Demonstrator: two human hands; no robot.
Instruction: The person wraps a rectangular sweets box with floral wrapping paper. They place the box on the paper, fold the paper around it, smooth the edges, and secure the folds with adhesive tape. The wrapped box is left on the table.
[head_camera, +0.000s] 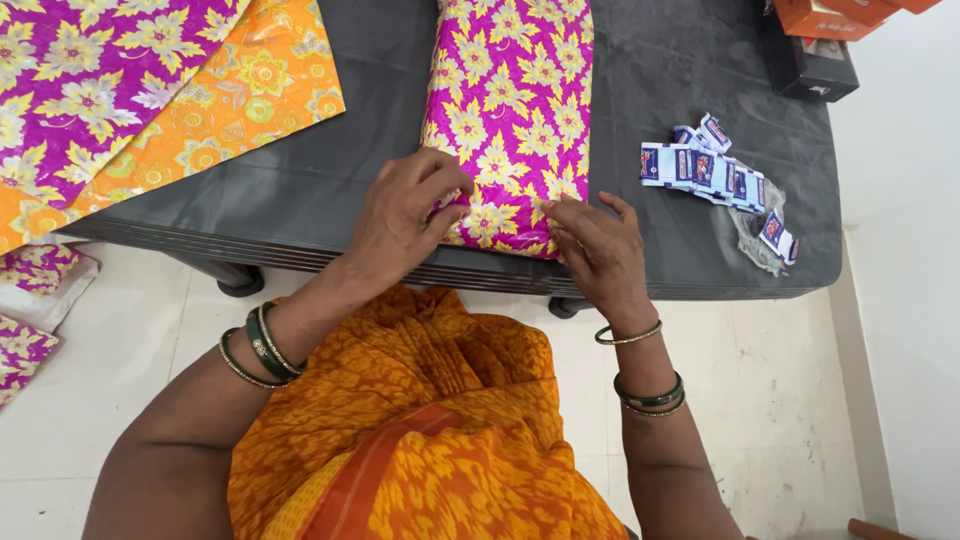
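Item 1: parcel (512, 110), wrapped in magenta paper with yellow flowers, is lying lengthwise on the dark grey desk (330, 190), its near end at the desk's front edge.

Item 2: left hand (405, 215) is resting on the parcel's near left corner, fingers curled and pressing the paper fold; nothing is being lifted.

Item 3: right hand (595, 250) is touching the near right corner, fingers half bent, tips pinching the paper edge.

Item 4: 2 loose sheets are lying at the desk's far left, well apart from the parcel: a purple sheet (100, 80) overlapping an orange sheet (250, 95).

Item 5: blue and white sachets (705, 170) are sitting right of the parcel, near a clear wrapper.

Item 6: black box (815, 65) is standing at the far right corner.
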